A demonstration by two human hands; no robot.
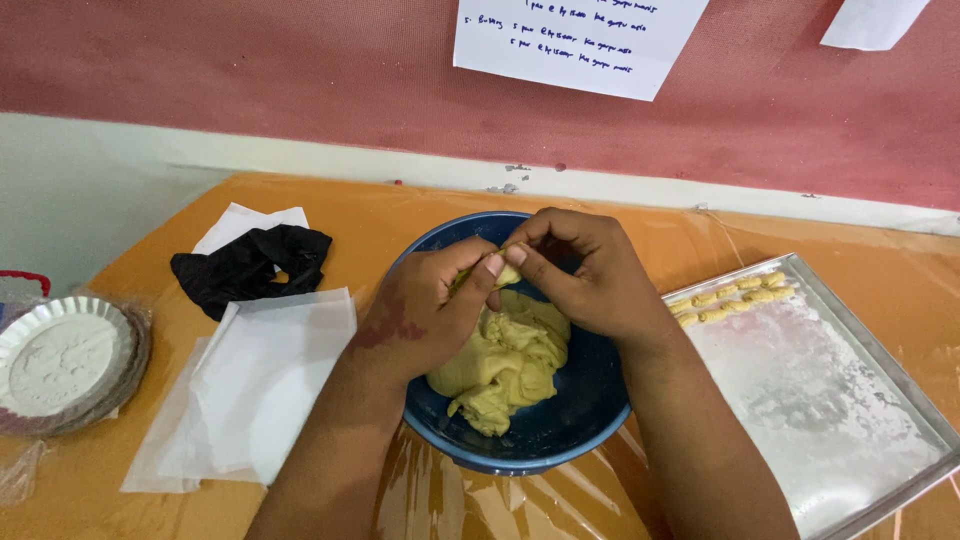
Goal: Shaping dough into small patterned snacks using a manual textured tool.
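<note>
A blue bowl (560,425) sits in the middle of the orange table, holding a lump of yellow dough (505,365). Both hands hover over the bowl. My left hand (425,310) and my right hand (590,275) pinch a small piece of dough (507,275) between their fingertips, just above the big lump. To the right lies a floured metal tray (830,400) with several small shaped dough pieces (730,295) in rows at its far end.
White paper sheets (260,385) lie left of the bowl, with a black cloth (250,265) behind them. A foil dish of white flour (60,360) stands at the left edge. A red wall with paper notes (570,40) is behind.
</note>
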